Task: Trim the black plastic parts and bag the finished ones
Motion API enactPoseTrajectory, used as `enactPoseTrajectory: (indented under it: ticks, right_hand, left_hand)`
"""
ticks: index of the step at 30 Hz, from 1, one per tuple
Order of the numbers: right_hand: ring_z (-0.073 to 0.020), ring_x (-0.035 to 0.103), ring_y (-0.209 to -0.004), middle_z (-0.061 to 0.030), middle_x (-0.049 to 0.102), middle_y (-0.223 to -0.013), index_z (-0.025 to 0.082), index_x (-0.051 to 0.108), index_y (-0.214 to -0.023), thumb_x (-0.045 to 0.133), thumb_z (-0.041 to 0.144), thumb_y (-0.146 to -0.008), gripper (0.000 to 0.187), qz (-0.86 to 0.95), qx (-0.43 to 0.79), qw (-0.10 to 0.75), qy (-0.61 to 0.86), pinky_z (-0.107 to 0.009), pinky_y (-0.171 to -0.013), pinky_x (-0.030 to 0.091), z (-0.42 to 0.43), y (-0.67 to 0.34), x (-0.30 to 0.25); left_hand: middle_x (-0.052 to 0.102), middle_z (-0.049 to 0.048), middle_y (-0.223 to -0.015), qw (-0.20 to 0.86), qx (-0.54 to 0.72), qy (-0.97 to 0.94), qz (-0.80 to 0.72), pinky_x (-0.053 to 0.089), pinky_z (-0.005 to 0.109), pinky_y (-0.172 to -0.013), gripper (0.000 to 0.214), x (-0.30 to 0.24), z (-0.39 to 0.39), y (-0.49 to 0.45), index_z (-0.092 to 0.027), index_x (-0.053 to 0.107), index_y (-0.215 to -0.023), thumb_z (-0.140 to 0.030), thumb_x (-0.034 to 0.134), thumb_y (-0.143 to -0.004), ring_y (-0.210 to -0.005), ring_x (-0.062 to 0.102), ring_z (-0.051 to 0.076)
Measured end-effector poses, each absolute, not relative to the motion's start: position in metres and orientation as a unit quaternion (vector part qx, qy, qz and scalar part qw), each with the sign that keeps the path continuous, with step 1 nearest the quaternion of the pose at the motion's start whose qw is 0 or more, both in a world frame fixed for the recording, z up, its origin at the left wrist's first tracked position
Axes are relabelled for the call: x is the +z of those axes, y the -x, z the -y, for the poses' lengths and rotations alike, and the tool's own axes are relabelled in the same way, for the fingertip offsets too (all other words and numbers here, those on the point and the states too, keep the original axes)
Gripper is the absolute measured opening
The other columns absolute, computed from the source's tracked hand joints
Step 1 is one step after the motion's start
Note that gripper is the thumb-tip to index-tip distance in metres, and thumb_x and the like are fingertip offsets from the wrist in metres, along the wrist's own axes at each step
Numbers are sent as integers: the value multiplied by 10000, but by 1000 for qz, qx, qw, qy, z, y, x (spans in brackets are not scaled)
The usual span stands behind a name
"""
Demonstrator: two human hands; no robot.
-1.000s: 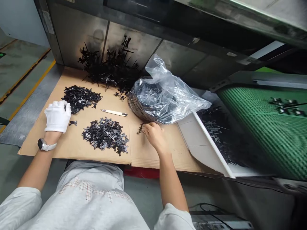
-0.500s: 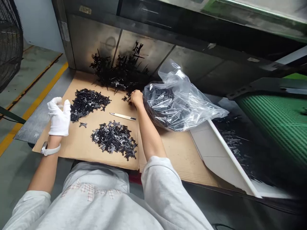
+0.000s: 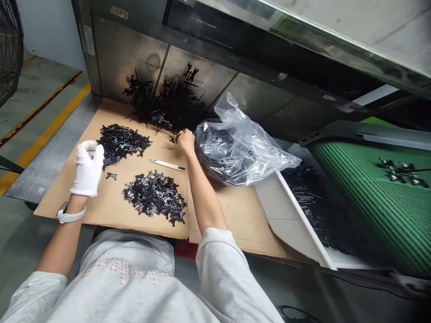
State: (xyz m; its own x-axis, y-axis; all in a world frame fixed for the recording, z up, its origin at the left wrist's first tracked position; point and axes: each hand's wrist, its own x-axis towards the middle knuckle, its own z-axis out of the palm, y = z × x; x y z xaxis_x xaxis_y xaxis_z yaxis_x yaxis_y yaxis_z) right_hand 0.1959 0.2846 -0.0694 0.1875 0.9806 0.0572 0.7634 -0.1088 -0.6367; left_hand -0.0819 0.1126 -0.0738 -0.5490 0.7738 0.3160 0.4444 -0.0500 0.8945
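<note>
My right hand (image 3: pixel 186 141), bare, reaches the cardboard sheet (image 3: pixel 111 220) beside a clear plastic bag (image 3: pixel 229 152) of black parts. Its fingertips pinch a thin black plastic part (image 3: pixel 175 137) at the foot of a tall black heap (image 3: pixel 164 101). My left hand (image 3: pixel 88 169), in a white glove, rests at the edge of a black pile (image 3: pixel 123 144), fingers curled. Whether it holds anything is hidden. A second pile (image 3: pixel 155 197) lies between my arms, near a white-handled craft knife (image 3: pixel 167 165) and a lone part (image 3: pixel 111 176).
A metal wall rises behind the cardboard. To the right, a white-edged panel (image 3: pixel 296 215) borders a mass of black parts, and a green ribbed conveyor belt (image 3: pixel 377 197) carries a few more. A floor with yellow lines and a wire-caged fan (image 3: pixel 8 40) lie left.
My right hand has moved from the bag's front edge up to the back heap. The view has swung, shifting everything slightly. My left hand has stayed by the pile.
</note>
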Motion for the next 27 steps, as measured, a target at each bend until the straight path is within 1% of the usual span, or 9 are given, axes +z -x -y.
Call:
enactPoseTrajectory:
  ticks: [2,7,10,13,16,19,21,24,27]
  right_hand:
    - [-252,623,-951,-142,690,-899,167,615,-819,412,197,-902,221,621,199,276,706,-356,-887,450,-281,-197,-58]
    - [-186,588,-728,-47,632,-679,178,578,-718,413,185,-891,239,673,222,265,654,-304,-762,430,-240,-200,-20]
    - [-163,535,-642,-25,599,-675,200,539,-743,426,250,-921,217,731,185,304,582,-297,-668,393,-191,-184,-4]
    - [-168,485,-601,-44,565,-692,216,485,-772,380,287,-962,228,782,137,321,516,-313,-614,366,-141,-156,-4]
    - [-186,495,-642,-64,559,-743,227,473,-831,322,264,-985,219,810,108,317,482,-316,-607,356,-107,-131,-15]
    - [-201,519,-689,-82,577,-797,230,471,-859,282,267,-998,238,811,105,323,476,-321,-622,362,-96,-118,-24]
    - [-208,539,-727,-91,590,-821,225,470,-859,278,276,-998,243,797,129,347,477,-329,-658,385,-96,-115,-27]
    - [-182,553,-709,-52,585,-771,222,490,-857,336,319,-991,226,744,247,396,479,-315,-678,415,-104,-115,-29]
    - [-129,498,-568,13,535,-682,216,519,-874,370,377,-977,243,655,411,415,480,-274,-579,402,-113,-117,-34]
  left_hand:
    - [594,56,-929,156,567,-442,-677,506,302,-791,192,-74,-111,86,-204,475,-971,-319,557,-840,-822,589,163]
    - [606,14,-813,250,561,-430,-661,486,250,-695,144,-65,-105,76,-195,526,-939,-328,513,-883,-675,555,110]
    - [630,24,-828,349,558,-423,-623,457,205,-581,214,-53,-102,47,-185,543,-929,-362,423,-930,-591,541,79]
    - [658,54,-876,436,534,-413,-595,430,206,-486,334,-47,-104,11,-186,553,-952,-453,352,-955,-551,554,89]
    - [679,79,-844,403,514,-442,-614,499,265,-575,381,-52,-109,-11,-192,601,-965,-477,348,-957,-651,632,155]
    - [689,105,-942,311,524,-455,-649,514,288,-757,294,-61,-116,-17,-192,636,-958,-380,410,-948,-870,665,197]
    - [682,101,-991,286,544,-440,-654,502,277,-800,251,-64,-118,-17,-195,631,-947,-343,428,-943,-924,657,190]
    - [651,44,-825,324,578,-398,-635,496,242,-664,244,-58,-116,-17,-207,581,-838,-363,430,-947,-707,623,135]
    - [523,-27,-593,410,567,-379,-605,391,228,-441,341,-53,-110,-11,-220,512,-765,-476,388,-954,-422,442,89]
